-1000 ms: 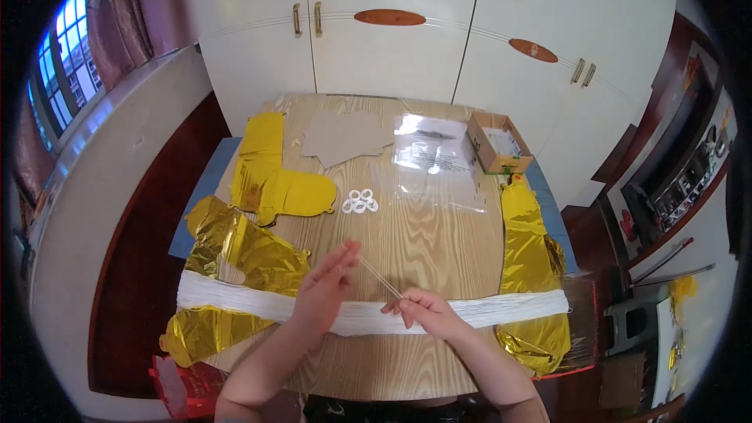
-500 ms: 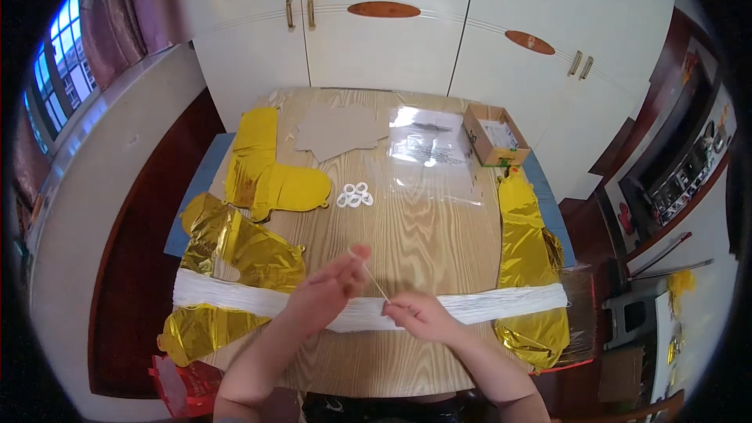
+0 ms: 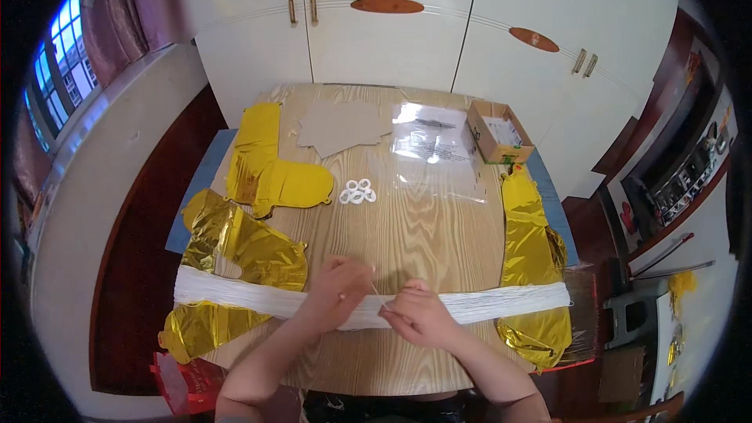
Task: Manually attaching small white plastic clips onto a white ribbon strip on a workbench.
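Note:
A long bundle of white string (image 3: 501,303) lies crosswise over the table near me, its ends resting on gold foil balloons to the left and right. Just in front of its middle, a thin pale strand (image 3: 377,290) runs between my two hands. My left hand (image 3: 333,294) is curled, with the strand's upper end at its fingertips; slight motion blur softens them. Pinched at the lower end of the strand is my right hand (image 3: 419,315), thumb and fingers together. Both hands partly hide the bundle beneath them.
Gold foil balloons (image 3: 258,247) lie at left, another balloon (image 3: 523,227) at right. Several white rings (image 3: 358,192) sit mid-table. Behind them are grey cardboard sheets (image 3: 341,127), clear plastic bags (image 3: 435,149) and a small open box (image 3: 501,137). A red bag (image 3: 188,384) stands lower left.
My left hand has drawn down and its raised fingers have curled in. My right hand has turned slightly, still pinching the strand. The visible strand between them looks shorter.

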